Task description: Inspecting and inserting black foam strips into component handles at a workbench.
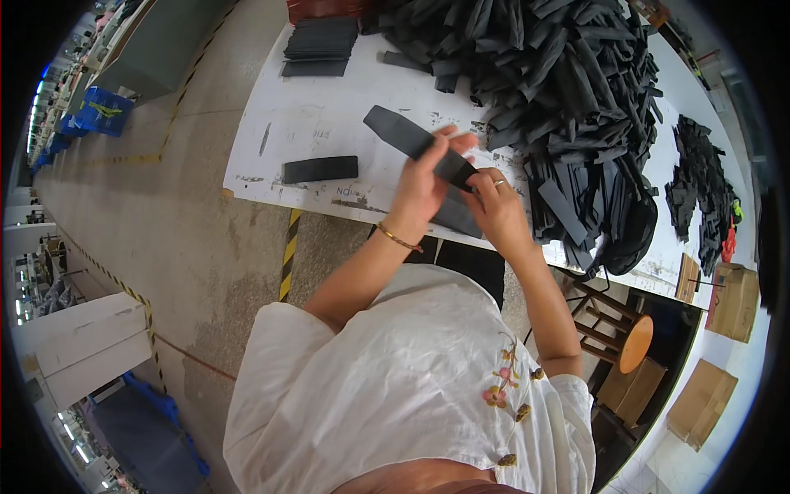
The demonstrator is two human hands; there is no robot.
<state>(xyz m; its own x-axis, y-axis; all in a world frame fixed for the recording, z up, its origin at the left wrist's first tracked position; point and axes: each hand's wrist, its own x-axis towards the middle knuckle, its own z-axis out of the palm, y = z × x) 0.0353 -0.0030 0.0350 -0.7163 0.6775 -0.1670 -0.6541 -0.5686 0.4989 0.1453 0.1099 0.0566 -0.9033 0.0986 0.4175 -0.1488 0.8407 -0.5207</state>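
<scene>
Landmark: the white table (313,115); every place below is told from it.
Strip in my hands: a long black strip (409,138), held just above the table's near half, one end slanting up and away to my left, the other end lost between my hands.
My left hand (420,183): fingers pressed together on the strip, thumb on the far side; a thin gold bracelet (399,240) sits on that wrist.
My right hand (494,210): pinching the strip's near end, ring on one finger; the fingertips are covered by the strip, so I cannot tell exactly how they grip.
Hidden under my hands: a second black piece (457,217) lies on the table's near edge, mostly covered by both hands.
Hard to make out: the big heap of black strips (559,90) on the table's far right; single pieces blur together, and its top is cut off.
Other pieces: a neat dark stack (319,47) at the table's far left corner; one short black piece (320,169) flat near the front left edge; a smaller dark pile (699,193) at the right end.
Marks: faint scribbles on the tabletop, too small to tell.
Packages: brown cardboard boxes (708,387) on the floor to the right of the table; blue crates (100,111) far off to its left.
Underneath: a round wooden stool (634,342) below the table's right side.
Floor: yellow-and-black tape (288,251) runs out from the front edge.
</scene>
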